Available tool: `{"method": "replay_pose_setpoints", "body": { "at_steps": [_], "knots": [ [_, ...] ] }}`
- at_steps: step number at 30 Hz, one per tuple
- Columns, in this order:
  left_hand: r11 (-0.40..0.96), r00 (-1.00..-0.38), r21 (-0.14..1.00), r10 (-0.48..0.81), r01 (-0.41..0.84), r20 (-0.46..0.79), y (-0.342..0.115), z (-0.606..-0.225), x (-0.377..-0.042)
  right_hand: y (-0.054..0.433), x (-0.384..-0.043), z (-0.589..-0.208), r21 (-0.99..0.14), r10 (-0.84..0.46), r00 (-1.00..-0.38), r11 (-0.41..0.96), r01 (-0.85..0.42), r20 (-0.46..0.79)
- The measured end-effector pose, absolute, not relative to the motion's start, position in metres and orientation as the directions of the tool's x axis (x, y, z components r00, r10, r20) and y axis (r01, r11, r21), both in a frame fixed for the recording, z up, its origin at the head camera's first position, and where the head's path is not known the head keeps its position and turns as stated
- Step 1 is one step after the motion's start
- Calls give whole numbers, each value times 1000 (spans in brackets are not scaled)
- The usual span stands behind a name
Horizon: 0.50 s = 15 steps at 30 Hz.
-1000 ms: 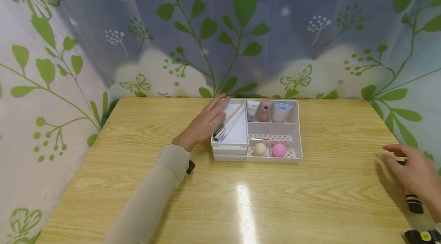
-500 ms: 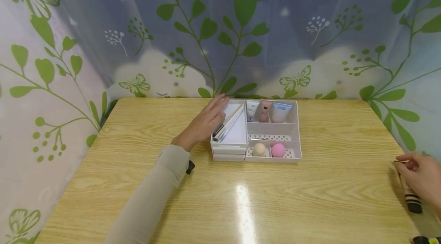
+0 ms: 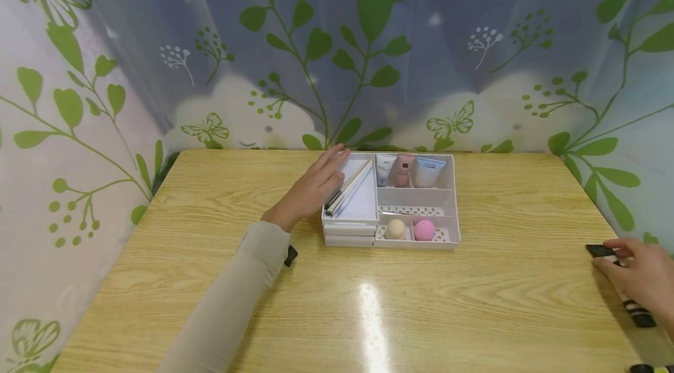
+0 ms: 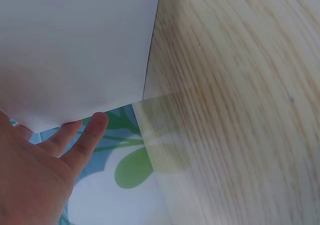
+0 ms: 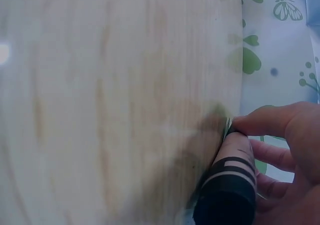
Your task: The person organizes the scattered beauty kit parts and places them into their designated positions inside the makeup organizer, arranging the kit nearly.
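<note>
At the table's right edge my right hand (image 3: 647,273) pinches a squeeze tube (image 5: 236,146) near its flat dark end, thumb on one side and fingers on the other. The tube is pale pink with black bands and a black cap (image 5: 225,201). My left hand (image 3: 312,189) rests along the left side of a white desktop organizer (image 3: 416,245), its fingers extended to the back corner. Seen from the left wrist, those fingers (image 4: 92,130) lie against the white wall. Makeup brushes (image 3: 347,189) lie slantwise in the organizer's left top tray.
Three cosmetic tubes (image 3: 403,171) stand in the organizer's back compartments. A cream sponge ball (image 3: 395,229) and a pink one (image 3: 424,230) sit in its front compartments. Two drawers (image 3: 349,234) are under the left tray. A patterned curtain (image 3: 400,69) hangs behind the table (image 3: 253,308).
My right hand has come down onto the tube at the right edge, and its fingers have closed on it. The tube's flat end has swung leftward. My left hand stays put.
</note>
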<state>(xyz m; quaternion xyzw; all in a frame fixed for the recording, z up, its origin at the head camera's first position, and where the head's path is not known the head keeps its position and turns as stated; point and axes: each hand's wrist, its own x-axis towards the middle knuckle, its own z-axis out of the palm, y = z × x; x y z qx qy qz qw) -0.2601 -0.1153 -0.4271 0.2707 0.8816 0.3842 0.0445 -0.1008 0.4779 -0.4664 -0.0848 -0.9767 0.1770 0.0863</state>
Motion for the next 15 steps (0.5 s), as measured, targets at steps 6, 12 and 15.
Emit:
{"method": "replay_pose_setpoints", "body": {
  "at_steps": [6, 12, 15],
  "knots": [
    [553, -846, 703, 517, 447, 131, -115, -429, -261, 475, -99, -466, -393, 289, -955, 873, 288, -58],
    [555, -847, 701, 514, 448, 135, -116, -428, -261, 467, -101, -458, -435, 299, -953, 853, 288, -46],
    [553, -848, 703, 512, 448, 137, -116, -429, -261, 463, -101, -454, -446, 272, -962, 860, 249, -14]
  ]
}}
